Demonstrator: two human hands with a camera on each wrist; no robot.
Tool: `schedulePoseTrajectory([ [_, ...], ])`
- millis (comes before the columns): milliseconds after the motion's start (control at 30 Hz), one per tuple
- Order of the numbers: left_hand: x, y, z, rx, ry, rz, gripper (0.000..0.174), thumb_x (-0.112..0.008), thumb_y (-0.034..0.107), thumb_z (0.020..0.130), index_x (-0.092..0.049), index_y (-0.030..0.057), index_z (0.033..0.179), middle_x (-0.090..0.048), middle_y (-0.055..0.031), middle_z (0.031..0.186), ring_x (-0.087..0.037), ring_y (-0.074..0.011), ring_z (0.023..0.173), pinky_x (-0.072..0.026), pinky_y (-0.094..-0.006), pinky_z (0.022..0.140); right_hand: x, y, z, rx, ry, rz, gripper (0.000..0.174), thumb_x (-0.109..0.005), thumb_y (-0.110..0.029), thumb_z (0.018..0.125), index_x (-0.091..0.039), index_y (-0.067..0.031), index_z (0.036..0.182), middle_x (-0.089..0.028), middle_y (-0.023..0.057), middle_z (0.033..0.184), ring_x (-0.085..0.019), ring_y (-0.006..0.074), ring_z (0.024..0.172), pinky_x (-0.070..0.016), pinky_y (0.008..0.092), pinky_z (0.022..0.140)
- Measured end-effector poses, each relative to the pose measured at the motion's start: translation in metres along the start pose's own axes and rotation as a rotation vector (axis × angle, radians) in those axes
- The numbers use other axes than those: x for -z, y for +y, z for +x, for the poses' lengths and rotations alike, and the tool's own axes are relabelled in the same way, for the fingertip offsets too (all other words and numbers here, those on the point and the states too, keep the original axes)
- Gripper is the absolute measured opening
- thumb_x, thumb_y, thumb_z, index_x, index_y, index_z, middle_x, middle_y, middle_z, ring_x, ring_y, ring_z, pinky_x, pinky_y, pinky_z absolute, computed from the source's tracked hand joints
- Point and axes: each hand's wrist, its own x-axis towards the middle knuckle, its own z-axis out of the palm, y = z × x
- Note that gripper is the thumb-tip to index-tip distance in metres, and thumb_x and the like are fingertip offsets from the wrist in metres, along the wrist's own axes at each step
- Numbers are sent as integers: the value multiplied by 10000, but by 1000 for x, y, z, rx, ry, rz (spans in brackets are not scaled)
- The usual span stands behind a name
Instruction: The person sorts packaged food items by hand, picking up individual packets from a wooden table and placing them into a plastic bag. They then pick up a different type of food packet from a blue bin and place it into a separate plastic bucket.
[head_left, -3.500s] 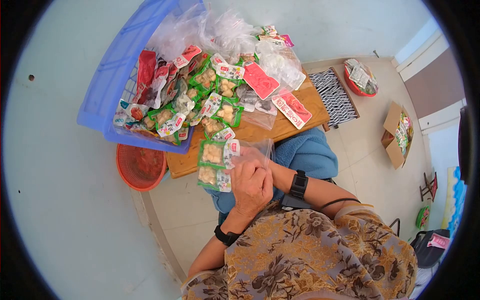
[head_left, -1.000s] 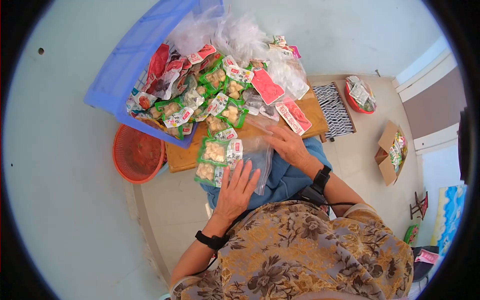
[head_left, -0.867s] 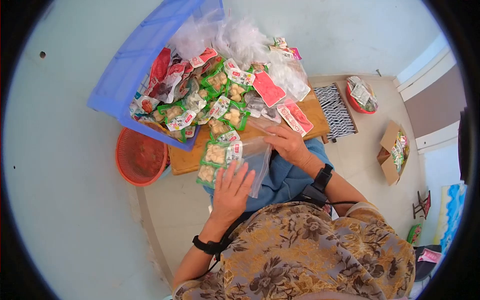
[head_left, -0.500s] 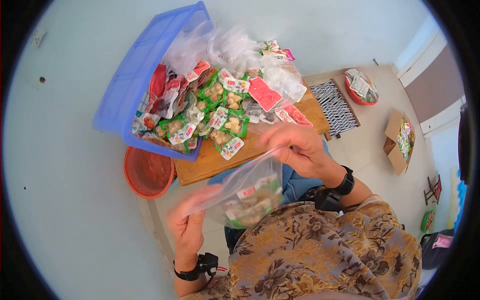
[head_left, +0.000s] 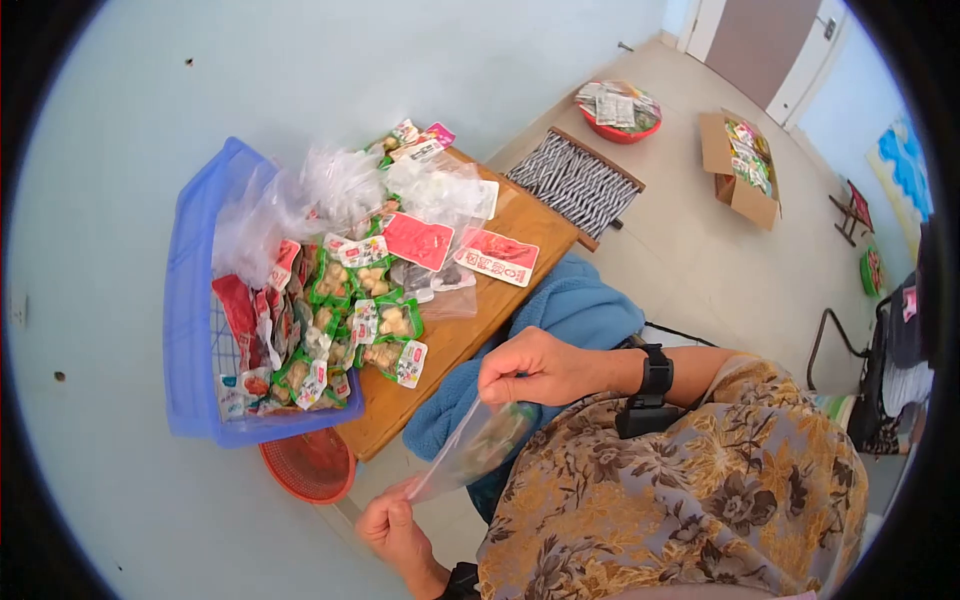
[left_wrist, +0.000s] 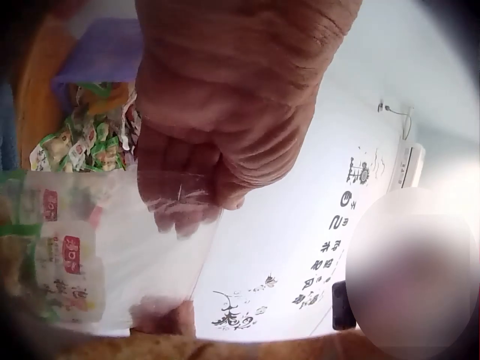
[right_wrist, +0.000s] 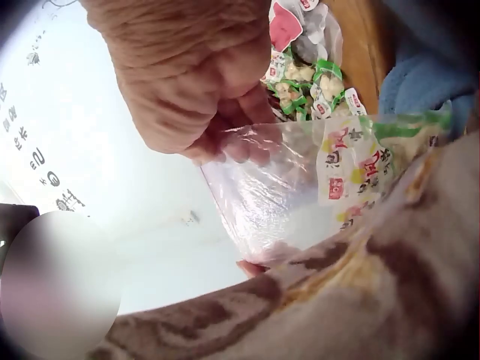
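A clear zip bag (head_left: 470, 445) hangs stretched between my two hands, with green-edged snack packets (right_wrist: 360, 165) inside it. My left hand (head_left: 395, 530) pinches one end of the bag's top edge, low in the head view. The other end is pinched by my right hand (head_left: 535, 368), higher up, in front of the blue cloth (head_left: 580, 300). In the left wrist view, the fingers of my left hand (left_wrist: 225, 112) curl behind the film. The right wrist view shows my right hand (right_wrist: 180, 82) with thumb and fingers gripping the rim.
A wooden table (head_left: 480, 335) bears a tipped blue crate (head_left: 195, 330), packets of pale snacks (head_left: 395, 320), red packets (head_left: 418, 240) and crumpled clear bags (head_left: 340, 185). A red basket (head_left: 310, 465) stands below. A woven stool (head_left: 575, 185), red basin (head_left: 625, 132) and carton (head_left: 765, 205) stand beyond.
Earlier the bag lay flat on my lap under both hands. Both hands have lifted it by its top edge and stretched it upright. The head view has turned rightward.
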Motion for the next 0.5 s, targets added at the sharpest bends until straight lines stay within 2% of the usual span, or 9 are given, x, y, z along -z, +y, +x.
schedulePoseTrajectory([
  [100, 15, -5, -1, 53, -34, -83, 320, -708, 252, 901, -682, -60, 833, -722, -189, 879, -675, -241, 806, -518, -374, 817, -2, 2, -3, 12, -17, 22, 169, -638, -144, 951, -653, 12, 889, -649, 34, 737, -574, 65, 678, -458, 247, 600],
  [200, 26, -7, 0, 108, -17, -17, 238, -728, 201, 875, -675, -29, 843, -708, -148, 838, -655, -244, 764, -510, -370, 755, -2, 6, -2, 99, 4, -65, 172, -652, -144, 925, -646, 10, 851, -618, 59, 693, -550, 84, 634, -444, 273, 577],
  [233, 31, 5, 0, 295, -58, 262, 199, -668, 144, 904, -659, -18, 1020, -644, -174, 1067, -622, -261, 937, -474, -354, 878, -2, 7, -2, 93, 54, -82, 172, -652, -144, 925, -646, 10, 851, -618, 59, 693, -550, 84, 634, -444, 273, 577],
  [267, 32, 15, 3, 468, -99, 548, 283, -608, 86, 933, -644, -7, 1198, -581, -200, 1296, -590, -279, 1110, -438, -337, 1002, -1, 8, -1, 108, 7, -89, 172, -645, -143, 933, -646, 12, 860, -620, 80, 707, -574, 127, 640, -447, 294, 580],
  [300, 28, 19, 6, 459, -144, 542, 283, -608, 86, 933, -644, -7, 1198, -581, -200, 1296, -590, -279, 1110, -438, -337, 1002, 0, 9, 0, 123, -50, -96, 173, -638, -143, 941, -646, 14, 869, -622, 102, 721, -597, 171, 646, -451, 316, 583],
  [367, 20, 27, 12, 78, -204, 579, 267, -642, 55, 891, -652, -17, 1148, -657, -172, 1155, -620, -264, 1085, -468, -343, 956, -4, 14, 3, 164, -29, -111, 182, -638, -147, 939, -637, 12, 852, -606, 102, 704, -583, 187, 630, -443, 327, 574],
  [400, 12, 37, 15, 72, -226, 575, 267, -642, 55, 891, -652, -17, 1148, -657, -172, 1155, -620, -264, 1085, -468, -343, 956, -8, 16, 5, 209, -45, -103, 191, -638, -152, 937, -627, 10, 836, -590, 103, 688, -570, 202, 613, -434, 337, 565],
  [467, -12, 60, 20, -193, -290, 750, 271, -667, 56, 873, -655, -17, 1133, -675, -157, 1109, -633, -297, 1061, -480, -367, 953, -17, 19, 7, 224, -15, -93, 205, -642, -152, 915, -602, 5, 791, -574, 117, 660, -557, 208, 582, -424, 347, 550],
  [500, -27, 72, 21, -195, -295, 749, 271, -667, 56, 873, -655, -17, 1133, -675, -157, 1109, -633, -297, 1061, -480, -367, 953, -18, 18, 7, 244, -9, -78, 224, -647, -153, 893, -577, 0, 745, -558, 132, 631, -543, 214, 550, -413, 357, 535],
])
